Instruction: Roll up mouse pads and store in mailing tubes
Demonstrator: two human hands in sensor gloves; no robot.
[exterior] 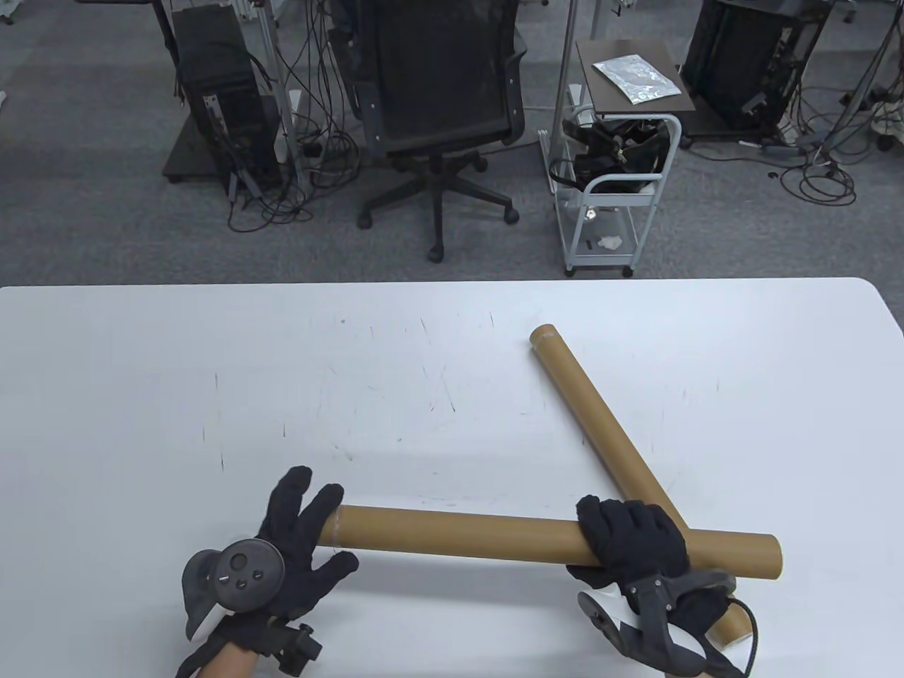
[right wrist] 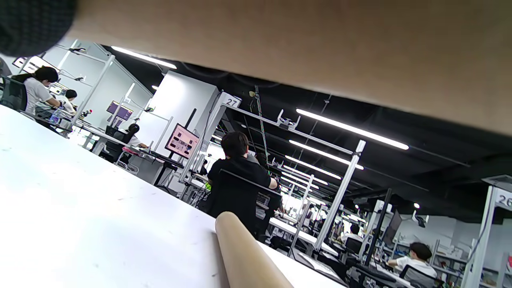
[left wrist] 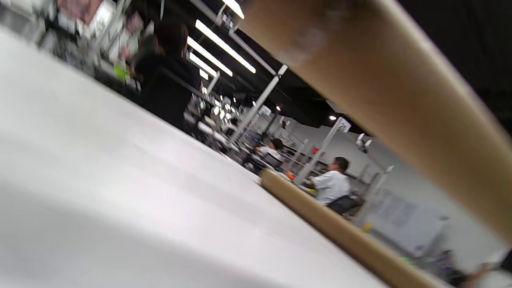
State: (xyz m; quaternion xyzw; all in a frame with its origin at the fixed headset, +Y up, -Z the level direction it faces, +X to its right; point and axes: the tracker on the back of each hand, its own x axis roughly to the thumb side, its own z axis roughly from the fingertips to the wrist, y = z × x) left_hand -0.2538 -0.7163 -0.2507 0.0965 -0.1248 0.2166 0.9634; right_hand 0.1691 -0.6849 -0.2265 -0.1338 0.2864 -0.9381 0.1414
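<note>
My right hand (exterior: 632, 540) wraps around the near tube (exterior: 494, 537), carrying it level above the tabletop (exterior: 212, 395). My left hand (exterior: 296, 544) is spread wide, fingers flat against the tube's left end, probably to cap or steady it. It crosses over the second tube (exterior: 600, 417), lying diagonally behind. I count two tubes; no mouse pad visible, maybe already inside.

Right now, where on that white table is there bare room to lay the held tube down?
The far-left stretch of the white table, beyond the left hand, is bare. The near right is crowded: the right hand grips one brown cardboard tube across the other diagonal cardboard tube.
</note>
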